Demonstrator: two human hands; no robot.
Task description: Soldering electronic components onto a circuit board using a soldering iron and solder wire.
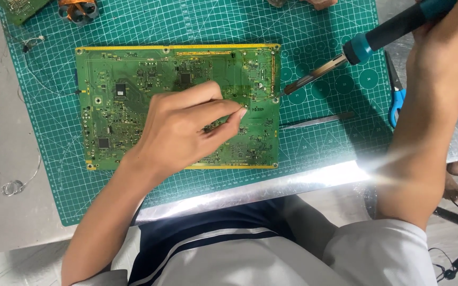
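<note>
One green cutting mat [197, 182] with a white grid covers most of the grey table [6, 222], the largest item in view. One large green circuit board [133, 79] lies flat on the mat, long side left to right, with a yellow strip along its top and bottom edges. One smaller green board [22, 8] shows only a corner at the mat's upper left edge, and one copper-wound coil [78, 9] sits just beside it. One soldering iron [377, 38] with a black and blue handle slants down from the upper right; its metal tip meets the right edge of the large board. One pair of blue-handled cutters [396, 98] lies at the mat's right edge. One thin metal tool [316, 122] lies on the mat just right of the board. One small loop of wire [12, 187] rests on the bare table at left.

The left hand [178, 132] rests palm down on the board's middle, thumb and forefinger pinched together near the right edge; whether they hold a fine strand there cannot be made out. The right hand [441, 45] is closed around the iron's handle, forearm running down the right side.
</note>
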